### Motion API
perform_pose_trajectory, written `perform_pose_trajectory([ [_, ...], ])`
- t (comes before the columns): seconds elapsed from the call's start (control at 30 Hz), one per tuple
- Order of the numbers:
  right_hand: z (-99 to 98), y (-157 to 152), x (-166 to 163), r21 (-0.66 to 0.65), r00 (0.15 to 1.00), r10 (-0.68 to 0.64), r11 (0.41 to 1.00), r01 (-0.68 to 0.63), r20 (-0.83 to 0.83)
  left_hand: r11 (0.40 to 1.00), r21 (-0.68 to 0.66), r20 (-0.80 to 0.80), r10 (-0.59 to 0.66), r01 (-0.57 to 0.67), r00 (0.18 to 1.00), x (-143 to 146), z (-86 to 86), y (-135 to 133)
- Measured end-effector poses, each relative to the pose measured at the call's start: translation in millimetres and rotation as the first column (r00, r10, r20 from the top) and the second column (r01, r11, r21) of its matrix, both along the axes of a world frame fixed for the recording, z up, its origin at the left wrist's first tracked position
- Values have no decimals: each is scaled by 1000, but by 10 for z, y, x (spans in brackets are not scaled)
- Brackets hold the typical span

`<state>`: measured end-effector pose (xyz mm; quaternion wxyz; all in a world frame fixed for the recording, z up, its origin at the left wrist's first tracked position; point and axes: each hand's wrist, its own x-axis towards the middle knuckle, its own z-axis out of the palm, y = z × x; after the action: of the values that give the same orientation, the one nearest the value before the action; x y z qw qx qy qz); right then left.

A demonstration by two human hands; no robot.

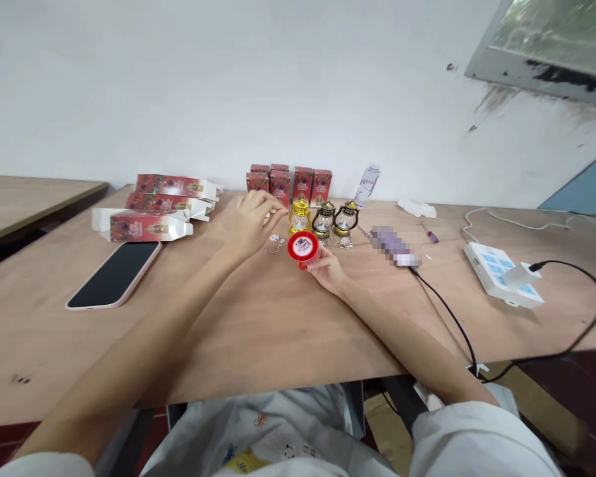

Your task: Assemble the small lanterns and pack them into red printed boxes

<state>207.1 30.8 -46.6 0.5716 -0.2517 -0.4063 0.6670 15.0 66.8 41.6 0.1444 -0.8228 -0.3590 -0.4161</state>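
Observation:
My right hand point(326, 270) grips a small red lantern point(302, 247), turned so its round base with a pale, printed centre faces me. Off to its left, my left hand point(255, 222) is raised above the table, thumb and index fingertips brought together. Whatever may be between them is too small to make out. Just behind the red one stand a gold lantern point(299, 217) and two dark bronze lanterns point(322, 220), upright in a row. Small wire pieces with pale figures point(274, 238) lie on the wood near my hands.
Red printed boxes point(280, 187) stand by the wall; opened ones point(149, 225) lie at left. A phone point(115, 275) rests at near left. On the right are a bottle point(367, 183), a tissue point(417, 208), a cabled, blurred-out device point(395, 246) and a power strip point(499, 273).

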Motion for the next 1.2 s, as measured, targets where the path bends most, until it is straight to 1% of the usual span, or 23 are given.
perform_pose_trajectory([
  [0.07,11,-8,1,4,1000,-2,1000,2,-2,988,87,-6,-129,129,992,46,211,-189],
  [0.13,22,-15,0,-3,1000,-4,1000,4,-4,963,97,-107,-242,252,964,85,341,-358],
  [0.17,26,-18,-1,-5,1000,-2,1000,2,-6,947,86,-182,-289,308,940,100,372,-420],
  [0.23,31,-24,-3,-5,1000,5,1000,-5,-3,931,61,-283,-329,359,901,119,373,-486],
  [0.3,32,-28,-7,2,1000,10,1000,-10,7,932,49,-311,-329,360,892,125,325,-482],
  [0.43,36,-38,-13,-2,1000,17,1000,-17,14,927,56,-295,-340,371,893,124,219,-413],
  [0.53,46,-44,-15,-14,1000,27,1000,-26,5,918,59,-295,-359,392,885,121,181,-401],
  [0.73,49,-40,-12,-40,1000,25,999,-26,-18,926,35,-279,-352,376,893,113,160,-385],
  [0.97,55,-45,-14,-12,999,30,999,-30,15,929,-11,-271,-358,370,893,125,165,-365],
  [1.1,58,-46,-16,-28,999,31,999,-31,8,929,-14,-294,-357,369,887,127,167,-359],
  [1.2,56,-43,-14,-36,999,32,999,-32,-4,928,-63,-275,-371,369,887,123,172,-360],
])
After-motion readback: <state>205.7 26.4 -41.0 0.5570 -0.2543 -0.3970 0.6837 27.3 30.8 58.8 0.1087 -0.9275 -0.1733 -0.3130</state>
